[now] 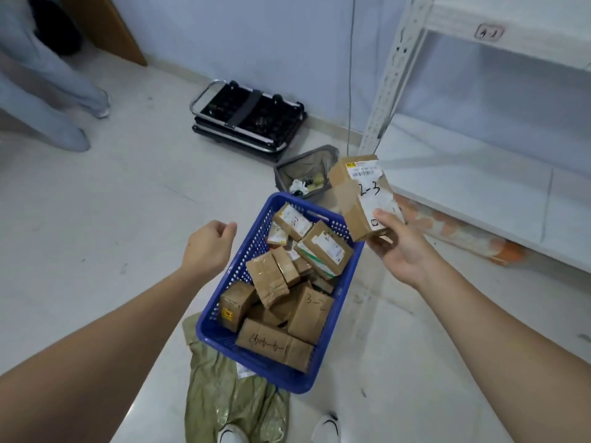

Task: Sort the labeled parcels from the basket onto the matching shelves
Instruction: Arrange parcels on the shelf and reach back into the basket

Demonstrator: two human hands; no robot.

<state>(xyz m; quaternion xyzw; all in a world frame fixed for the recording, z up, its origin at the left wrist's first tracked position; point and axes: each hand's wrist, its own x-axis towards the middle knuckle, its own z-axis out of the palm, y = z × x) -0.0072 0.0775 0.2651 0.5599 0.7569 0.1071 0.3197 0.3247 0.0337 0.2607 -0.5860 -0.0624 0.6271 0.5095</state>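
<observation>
One parcel [363,195] marked 2-3 is pinched in the right hand [403,247], held just right of the blue basket [339,302], near the white shelf [473,190]. Left hand [208,247] hovers left of basket, loosely curled, holding nothing.

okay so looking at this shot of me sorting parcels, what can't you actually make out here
Head view only:
- Printed text on the held parcel: too small; only the handwritten 2-3 reads. The right hand covers its near corner.
- Parcels low in the blue basket: buried under others, labels hidden.
- Shelf tag: blurred.
- White shelving: cut off by the top and right edges.
- Left hand: loosely curled, holds nothing.
</observation>
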